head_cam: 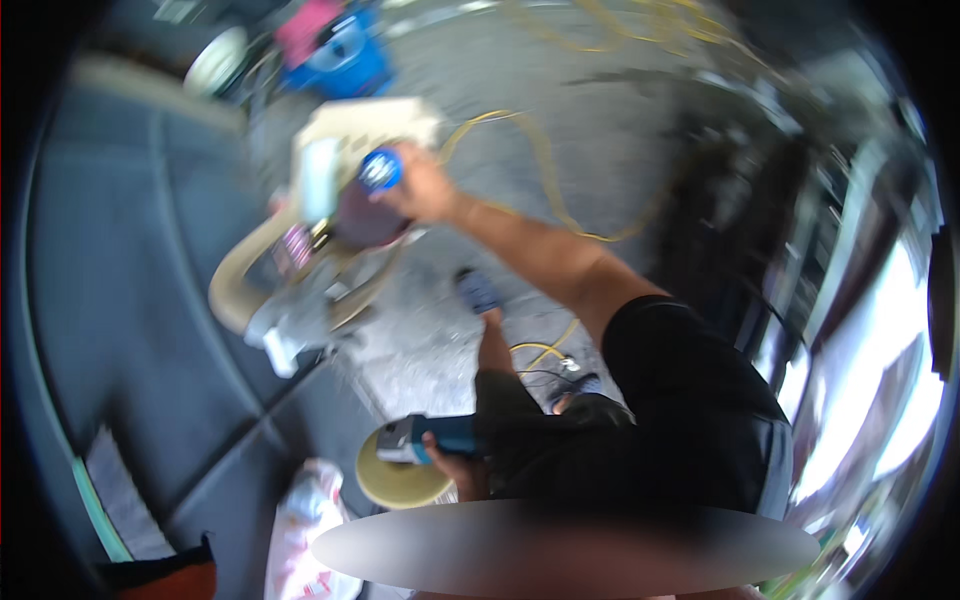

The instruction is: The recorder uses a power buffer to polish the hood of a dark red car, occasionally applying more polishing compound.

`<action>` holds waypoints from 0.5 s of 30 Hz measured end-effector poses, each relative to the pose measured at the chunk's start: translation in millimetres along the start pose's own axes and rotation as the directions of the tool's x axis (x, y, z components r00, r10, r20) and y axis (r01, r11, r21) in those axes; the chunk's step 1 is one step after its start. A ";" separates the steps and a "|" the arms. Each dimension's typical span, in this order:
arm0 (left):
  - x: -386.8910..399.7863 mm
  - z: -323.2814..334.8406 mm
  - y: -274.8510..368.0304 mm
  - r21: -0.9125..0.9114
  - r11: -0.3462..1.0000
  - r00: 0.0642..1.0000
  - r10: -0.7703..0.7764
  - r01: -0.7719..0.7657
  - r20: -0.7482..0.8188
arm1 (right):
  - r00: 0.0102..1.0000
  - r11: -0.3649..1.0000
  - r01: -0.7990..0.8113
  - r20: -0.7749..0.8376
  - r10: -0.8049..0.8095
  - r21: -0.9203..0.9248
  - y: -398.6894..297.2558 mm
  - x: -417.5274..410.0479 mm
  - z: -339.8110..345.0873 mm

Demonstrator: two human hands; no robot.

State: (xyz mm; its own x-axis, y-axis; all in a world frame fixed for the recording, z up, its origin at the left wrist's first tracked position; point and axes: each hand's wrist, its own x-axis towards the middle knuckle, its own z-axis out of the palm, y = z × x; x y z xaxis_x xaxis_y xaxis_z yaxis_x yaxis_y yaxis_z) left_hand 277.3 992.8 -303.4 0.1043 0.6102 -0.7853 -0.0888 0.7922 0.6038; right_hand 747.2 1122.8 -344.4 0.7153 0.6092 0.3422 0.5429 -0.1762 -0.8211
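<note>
My right hand (pixel 420 180) reaches over a cream plastic trolley (pixel 367 112) and grips a bottle by its blue cap (pixel 380 169). Motion blur hides whether the dark reddish-brown shape (pixel 367 217) under the cap is the bottle's body. A pale blue bottle (pixel 320 180) stands beside it on the trolley. Low in the view, my left hand (pixel 457 466) is wrapped around a teal and grey power polisher (pixel 405 439). Its round yellow pad (pixel 401 484) faces away from me, near a dark vehicle body panel (pixel 120 225).
Grey cloths (pixel 296 307) hang on the trolley's curved beige handle (pixel 232 285). A yellow cord (pixel 555 195) loops over the concrete floor (pixel 600 112). Behind the trolley stands a blue bucket (pixel 345 64) with a pink cloth (pixel 304 34). A plastic bag (pixel 307 525) sits near the panel.
</note>
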 end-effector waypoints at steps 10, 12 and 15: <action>-54.8 54.7 -88.7 0.414 0.909 0.695 -0.329 0.050 0.640 | 0.985 0.989 0.076 -0.147 -0.094 -0.124 -271.0 -411.7 -431.5; -85.9 63.1 -94.9 0.437 0.900 0.686 -0.318 0.001 0.654 | 0.969 0.949 -0.166 -0.224 0.106 -0.266 -336.3 -500.3 -494.2; -132.8 53.1 -111.3 0.432 0.900 0.709 -0.274 -0.049 0.650 | 0.801 0.626 -0.588 -0.474 0.365 -0.512 -430.6 -610.8 -589.4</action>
State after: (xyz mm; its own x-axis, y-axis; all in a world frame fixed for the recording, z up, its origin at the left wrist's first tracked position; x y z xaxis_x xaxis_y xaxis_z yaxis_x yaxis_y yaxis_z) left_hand 325.9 824.0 -259.0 0.7420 0.2202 -0.6332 0.3432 0.6866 0.6409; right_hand 335.8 370.9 69.4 0.9799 0.0571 0.1909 0.1442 -0.8645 -0.4816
